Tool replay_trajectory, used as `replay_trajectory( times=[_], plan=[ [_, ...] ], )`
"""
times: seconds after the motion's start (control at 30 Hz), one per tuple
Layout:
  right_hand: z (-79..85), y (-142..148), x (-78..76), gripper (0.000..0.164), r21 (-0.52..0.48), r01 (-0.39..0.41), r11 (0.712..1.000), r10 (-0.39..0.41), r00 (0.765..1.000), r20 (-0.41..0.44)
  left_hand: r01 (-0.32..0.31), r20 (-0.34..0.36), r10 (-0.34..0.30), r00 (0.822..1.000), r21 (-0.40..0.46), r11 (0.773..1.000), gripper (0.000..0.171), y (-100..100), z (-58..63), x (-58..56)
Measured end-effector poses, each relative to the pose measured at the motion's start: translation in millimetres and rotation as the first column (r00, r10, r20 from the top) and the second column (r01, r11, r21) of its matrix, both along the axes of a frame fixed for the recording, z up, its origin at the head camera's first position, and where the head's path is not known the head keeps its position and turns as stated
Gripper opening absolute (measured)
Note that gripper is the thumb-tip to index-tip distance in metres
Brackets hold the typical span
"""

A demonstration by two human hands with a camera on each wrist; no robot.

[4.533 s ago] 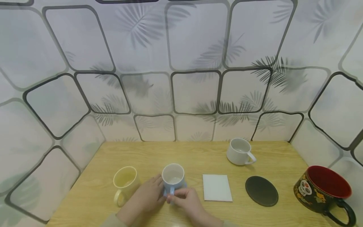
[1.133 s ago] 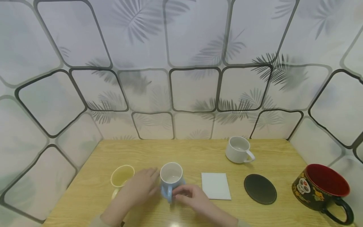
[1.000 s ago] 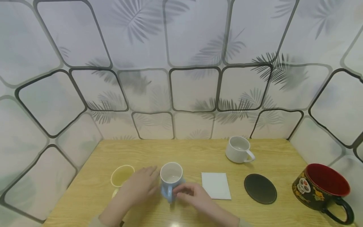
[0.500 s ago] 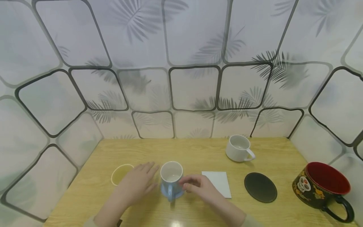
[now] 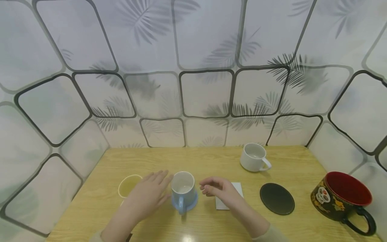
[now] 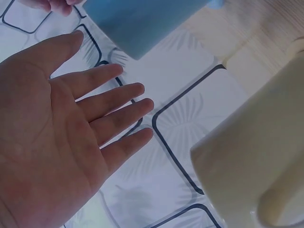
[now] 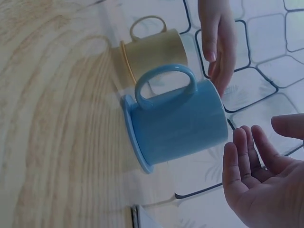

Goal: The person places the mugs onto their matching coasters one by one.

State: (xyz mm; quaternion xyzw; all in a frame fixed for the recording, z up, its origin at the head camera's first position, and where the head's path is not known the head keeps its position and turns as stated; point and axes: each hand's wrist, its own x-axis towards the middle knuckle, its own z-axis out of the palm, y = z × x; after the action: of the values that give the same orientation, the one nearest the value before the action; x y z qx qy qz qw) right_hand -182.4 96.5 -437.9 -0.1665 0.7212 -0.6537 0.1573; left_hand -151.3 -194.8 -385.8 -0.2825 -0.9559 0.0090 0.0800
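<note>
Right hand (image 5: 220, 190) near blue mug (image 5: 187, 194), white inside.

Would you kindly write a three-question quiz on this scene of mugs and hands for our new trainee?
1. True or false: the right hand pinches the handle of the glossy light-blue cylindrical mug.

2. What sits directly beneath that mug?
A) a round black coaster
B) a light-blue coaster
C) a white square

3. How many mugs show in the head view, and what colours are they?

Key:
1. False; the hand is beside the mug, apart from it and holding nothing.
2. B.
3. Four: the light-blue one, a partly hidden pale-yellow mug, a plain white mug, and a black flower-patterned mug with a red interior.
</note>
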Motion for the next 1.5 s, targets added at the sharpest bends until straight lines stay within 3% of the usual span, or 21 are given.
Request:
replay_trajectory(
  times=[0.5, 0.87, 1.07, 1.2, 1.4, 1.5],
  plan=[
    [7.7, 23.8, -8.6, 0.038, 0.004, 0.044, 0.999, -0.044, 0.999, -0.024, 0.070, -0.134, -0.076, 0.988, -0.053, 0.996, 0.063, 15.4, -1.1, 5.1],
    [5.8, 35.7, -13.3, 0.038, -0.006, 0.054, 0.998, -0.055, 0.998, -0.029, 0.119, -0.172, -0.125, 0.977, -0.045, 0.992, 0.055, 27.6, -7.2, 7.1],
    [8.5, 45.0, -15.5, 0.039, 0.000, 0.117, 0.993, -0.117, 0.993, 0.017, 0.136, -0.174, -0.144, 0.974, -0.058, 0.989, 0.055, 34.8, -8.4, 6.0],
    [10.1, 52.4, -16.7, 0.039, -0.003, 0.144, 0.990, -0.144, 0.990, -0.006, 0.155, -0.166, -0.162, 0.973, -0.053, 0.986, 0.059, 40.1, -9.0, 5.3],
    [12.1, 62.1, -18.4, 0.040, 0.007, 0.186, 0.982, -0.186, 0.982, -0.012, 0.217, -0.211, -0.222, 0.952, -0.048, 0.975, 0.058, 50.2, -16.4, 0.9],
    [11.8, 66.1, -19.7, 0.041, 0.015, 0.206, 0.979, -0.206, 0.979, 0.003, 0.218, -0.198, -0.225, 0.954, -0.058, 0.974, 0.058, 55.3, -20.1, -0.2]
  ],
)
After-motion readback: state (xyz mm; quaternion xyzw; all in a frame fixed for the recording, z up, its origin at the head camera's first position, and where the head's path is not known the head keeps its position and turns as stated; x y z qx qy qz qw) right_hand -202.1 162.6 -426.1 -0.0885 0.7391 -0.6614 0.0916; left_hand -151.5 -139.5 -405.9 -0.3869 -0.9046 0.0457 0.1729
